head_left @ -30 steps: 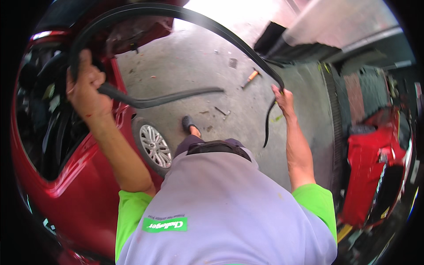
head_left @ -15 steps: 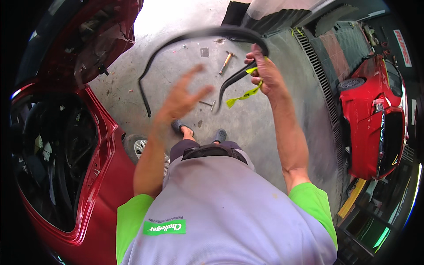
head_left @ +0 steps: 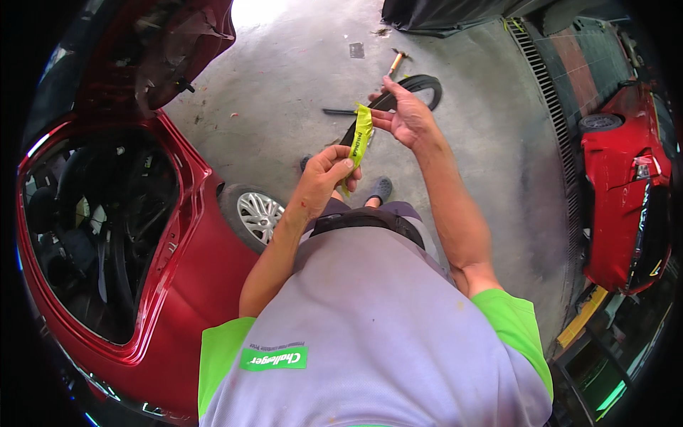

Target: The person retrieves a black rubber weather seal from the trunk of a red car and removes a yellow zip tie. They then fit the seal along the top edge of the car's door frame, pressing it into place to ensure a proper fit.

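Observation:
My right hand (head_left: pixel 413 122) holds a long black rubber sealing strip (head_left: pixel 427 81), which passes between thumb and fingers. The strip curls into a loop beyond that hand, and a straight length of it sticks out to the left. A yellow-green ribbon of tape (head_left: pixel 361 135) with dark print stretches between my hands. Its lower part is pinched in my left hand (head_left: pixel 329 174), fingers closed. The tape's upper end lies by my right fingertips; whether it is stuck to the strip I cannot tell.
At left stands a red car (head_left: pixel 206 235) with an open window frame and a raised panel (head_left: pixel 188 50). Its wheel (head_left: pixel 257 215) is beside my legs. A hammer (head_left: pixel 395 64) lies on the concrete floor. A drain grate (head_left: pixel 548 85) runs along the right, before another red car (head_left: pixel 619 199).
My left hand, open and moving before, has come in and taken hold of the yellow-green tape. The black strip, widely arched before, is now gathered into a smaller loop at my right hand.

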Tool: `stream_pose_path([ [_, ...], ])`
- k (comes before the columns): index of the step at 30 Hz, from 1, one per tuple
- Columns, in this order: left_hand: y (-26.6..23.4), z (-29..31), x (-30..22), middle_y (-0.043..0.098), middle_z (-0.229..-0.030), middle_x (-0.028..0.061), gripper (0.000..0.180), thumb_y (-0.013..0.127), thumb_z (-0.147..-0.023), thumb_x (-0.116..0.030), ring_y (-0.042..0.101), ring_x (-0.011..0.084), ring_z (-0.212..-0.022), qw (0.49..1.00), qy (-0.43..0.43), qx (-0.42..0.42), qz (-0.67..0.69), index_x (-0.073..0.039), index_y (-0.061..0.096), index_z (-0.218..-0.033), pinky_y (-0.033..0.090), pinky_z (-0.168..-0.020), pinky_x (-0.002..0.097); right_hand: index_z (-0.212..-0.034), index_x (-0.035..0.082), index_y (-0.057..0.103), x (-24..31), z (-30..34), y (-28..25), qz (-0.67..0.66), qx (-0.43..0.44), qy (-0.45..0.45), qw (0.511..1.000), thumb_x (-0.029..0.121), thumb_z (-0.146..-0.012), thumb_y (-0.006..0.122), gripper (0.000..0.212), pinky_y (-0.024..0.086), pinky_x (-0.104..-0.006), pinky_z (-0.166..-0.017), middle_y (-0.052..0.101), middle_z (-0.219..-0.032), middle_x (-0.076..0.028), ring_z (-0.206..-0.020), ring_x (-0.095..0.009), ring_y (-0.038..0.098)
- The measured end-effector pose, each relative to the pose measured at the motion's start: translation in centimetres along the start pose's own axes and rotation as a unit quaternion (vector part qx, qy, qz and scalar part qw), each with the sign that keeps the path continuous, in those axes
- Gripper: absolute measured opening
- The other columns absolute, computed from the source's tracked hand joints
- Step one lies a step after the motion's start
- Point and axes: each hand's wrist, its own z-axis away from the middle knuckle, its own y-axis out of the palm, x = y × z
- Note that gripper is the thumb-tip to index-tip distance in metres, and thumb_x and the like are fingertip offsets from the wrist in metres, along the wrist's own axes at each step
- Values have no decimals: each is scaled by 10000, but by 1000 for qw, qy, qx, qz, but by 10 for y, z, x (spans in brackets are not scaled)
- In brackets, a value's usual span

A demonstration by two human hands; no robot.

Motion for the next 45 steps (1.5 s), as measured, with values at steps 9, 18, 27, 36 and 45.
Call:
stream_pose_path([
  [9, 22, 15, -16, 678, -837, 101, 230, 551, -994, -63, 636, 153, -708, 997, 17, 52, -55, 14, 559, -1210, 532, -707, 289, -1016, 116, 659, -1, 35, -37, 223, -36, -49, 973, 557, -917, 723, 456, 449, -256, -521, 744, -898, -22, -646, -80, 625],
  [18, 40, 38, -26, 704, -901, 118, 405, 539, -1003, -22, 669, 165, -817, 981, 188, 51, -11, -19, 500, -1406, 532, -748, 310, -822, 130, 646, 2, 44, -49, 111, 34, -152, 982, 524, -941, 712, 417, 477, -346, -799, 657, -721, -57, -760, -171, 626],
  [27, 49, 17, -23, 716, -1010, 134, 435, 534, -1024, -18, 679, 167, -887, 977, 212, 15, 8, -26, 463, -1453, 534, -826, 330, -1117, -14, 678, -1, 96, -7, 3, 246, -94, 965, 246, -929, 748, 328, 460, -265, -627, 685, -951, -86, -665, -100, 548],
  [36, 58, 16, -27, 699, -1135, 179, 472, 517, -1033, -4, 696, 216, -1048, 972, 224, 45, -57, -3, 377, -1484, 570, -915, 362, -1043, -5, 671, 6, 105, 0, 89, 245, -77, 962, 158, -904, 748, 228, 483, -307, -547, 556, -709, -22, -584, -119, 528],
  [45, 53, 21, -34, 695, -1183, 211, 531, 530, -1036, -85, 695, 273, -1091, 978, 175, 46, -102, 35, 328, -1512, 542, -961, 371, -1007, 7, 701, 3, 93, -7, 134, 210, -119, 961, 151, -871, 741, 203, 440, -257, -573, 585, -724, 4, -637, -76, 522],
])
